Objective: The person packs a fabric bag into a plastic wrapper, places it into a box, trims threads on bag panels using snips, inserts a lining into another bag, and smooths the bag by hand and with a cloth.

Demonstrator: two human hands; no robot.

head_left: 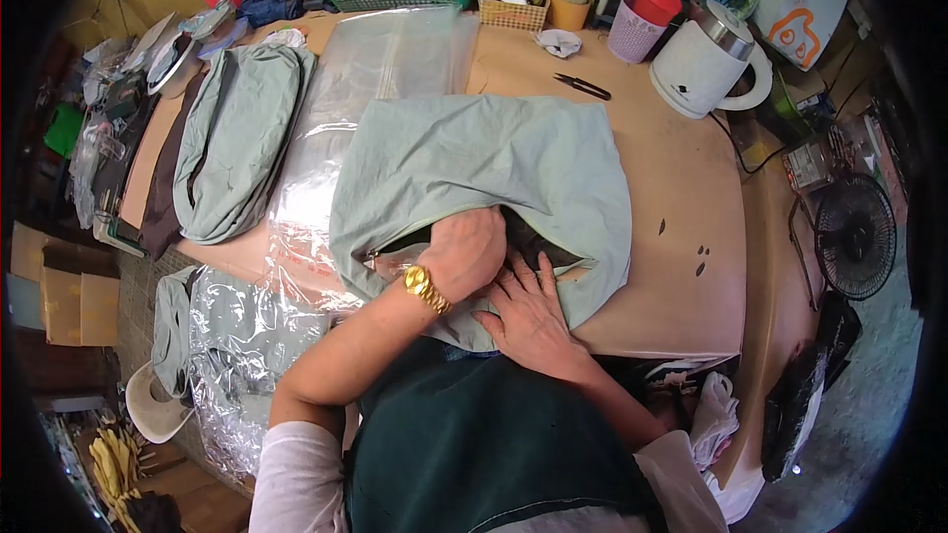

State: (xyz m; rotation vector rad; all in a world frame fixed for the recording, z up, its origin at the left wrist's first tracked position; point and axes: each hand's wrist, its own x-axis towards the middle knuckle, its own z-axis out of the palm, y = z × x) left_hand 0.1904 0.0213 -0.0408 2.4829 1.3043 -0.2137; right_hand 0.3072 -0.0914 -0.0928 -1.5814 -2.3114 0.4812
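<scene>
A pale grey-green fabric bag (pixel 484 153) lies on the table in front of me, its long zippered opening turned toward my body. My left hand (pixel 469 252), with a gold watch (pixel 425 288) on the wrist, reaches into that opening; its fingertips are hidden inside the dark interior. Beside it, my right hand (pixel 533 321) rests on the fabric at the near edge of the opening, fingers stretched and apart, with some fingertips over the gap. A similar bag (pixel 237 143) lies flat to the left.
Clear plastic sheets (pixel 385 59) lie under and beyond the bag. Black thread snips (pixel 583 87), a white kettle (pixel 696 64) and a pink cup (pixel 634 35) stand or lie toward the back right. Plastic-wrapped fabric (pixel 252 355) hangs at left; a fan (pixel 854 237) is at right.
</scene>
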